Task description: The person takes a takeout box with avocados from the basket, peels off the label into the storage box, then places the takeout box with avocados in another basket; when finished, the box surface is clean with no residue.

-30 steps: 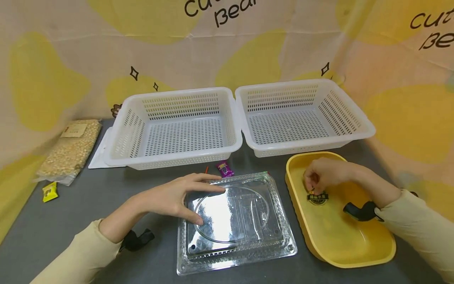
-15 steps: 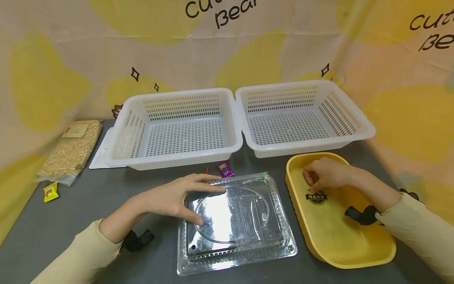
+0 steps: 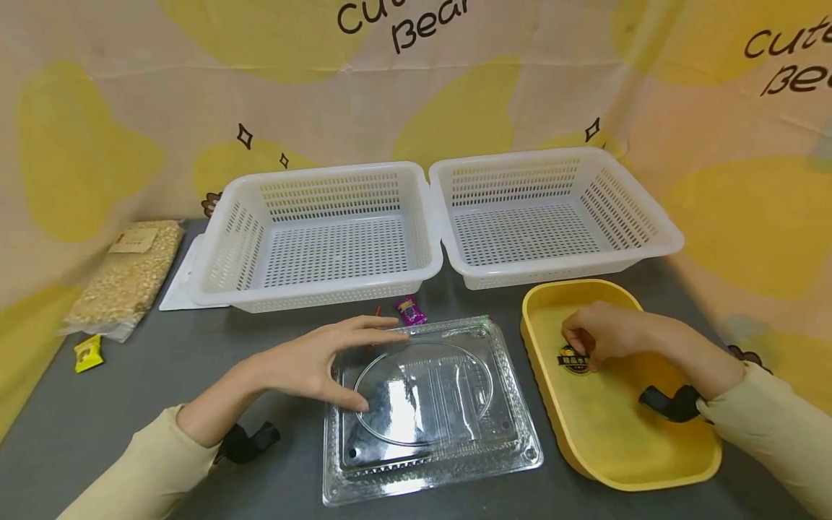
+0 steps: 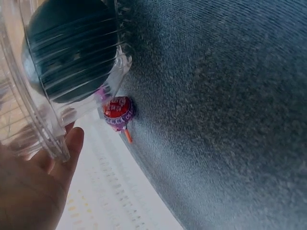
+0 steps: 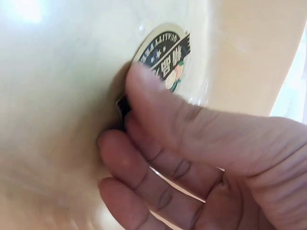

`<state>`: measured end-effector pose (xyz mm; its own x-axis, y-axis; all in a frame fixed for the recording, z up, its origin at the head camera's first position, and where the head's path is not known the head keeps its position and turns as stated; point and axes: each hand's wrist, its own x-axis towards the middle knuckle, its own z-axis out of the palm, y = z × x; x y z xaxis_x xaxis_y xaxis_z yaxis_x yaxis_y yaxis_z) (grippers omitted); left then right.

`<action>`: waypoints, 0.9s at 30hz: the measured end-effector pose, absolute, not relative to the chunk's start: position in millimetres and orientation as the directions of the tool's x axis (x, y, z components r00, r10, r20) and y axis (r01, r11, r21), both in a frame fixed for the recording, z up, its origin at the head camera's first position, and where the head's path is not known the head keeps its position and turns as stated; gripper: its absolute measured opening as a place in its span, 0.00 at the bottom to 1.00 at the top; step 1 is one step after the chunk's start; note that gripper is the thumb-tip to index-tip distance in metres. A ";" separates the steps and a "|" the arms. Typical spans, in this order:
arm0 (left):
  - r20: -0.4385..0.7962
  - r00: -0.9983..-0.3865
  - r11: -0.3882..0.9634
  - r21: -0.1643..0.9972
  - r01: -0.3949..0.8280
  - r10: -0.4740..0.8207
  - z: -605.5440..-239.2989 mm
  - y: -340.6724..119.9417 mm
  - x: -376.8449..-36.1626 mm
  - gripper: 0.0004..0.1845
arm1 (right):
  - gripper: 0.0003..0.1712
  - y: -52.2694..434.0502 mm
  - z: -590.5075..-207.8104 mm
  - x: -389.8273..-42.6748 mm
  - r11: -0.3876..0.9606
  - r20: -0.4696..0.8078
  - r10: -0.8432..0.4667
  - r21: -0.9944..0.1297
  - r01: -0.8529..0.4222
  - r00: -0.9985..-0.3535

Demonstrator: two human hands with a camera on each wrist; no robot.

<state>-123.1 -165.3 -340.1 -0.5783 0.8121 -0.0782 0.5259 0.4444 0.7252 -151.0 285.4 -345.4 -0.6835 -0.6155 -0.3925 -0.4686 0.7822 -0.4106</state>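
Observation:
A clear plastic clamshell container point(image 3: 448, 412) lies shut on the grey table in the head view. My left hand point(image 3: 364, 365) rests on its left side, fingers straight along the far edge and thumb on the lid. In the left wrist view the left hand point(image 4: 33, 187) sits at the rim of the container point(image 4: 62, 57). My right hand point(image 3: 581, 348) is inside the yellow tray point(image 3: 624, 440), fingers curled, pinching the edge of a round black-and-gold sticker point(image 3: 573, 362). The right wrist view shows the right hand point(image 5: 127, 108) with its thumb on the sticker point(image 5: 165, 50).
Two white perforated baskets point(image 3: 325, 292) point(image 3: 552, 269) stand side by side at the back. A purple-wrapped lollipop point(image 3: 412, 311) point(image 4: 118, 111) lies just beyond the container. A bag of grain point(image 3: 130, 278) and a small yellow sweet point(image 3: 87, 353) lie at the far left.
My right hand has slid a little nearer in the tray, staying on the sticker. The left hand keeps its place on the container.

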 end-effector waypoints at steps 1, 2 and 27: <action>-0.076 -0.589 0.452 0.722 0.524 0.805 -340.1 -166.7 -122.9 0.44 | 0.20 286.7 -345.2 -151.5 0.782 -0.395 -0.616 -0.416 -0.465 -0.682; -0.072 -0.601 0.459 0.719 0.521 0.796 -339.6 -168.1 -122.6 0.43 | 0.20 287.8 -344.8 -151.8 0.781 -0.398 -0.616 -0.423 -0.460 -0.680; -0.235 -0.699 0.460 0.875 0.150 0.675 -343.9 -204.6 -115.1 0.34 | 0.09 302.8 -263.0 -167.6 0.833 0.115 -0.428 -0.336 -0.440 -0.896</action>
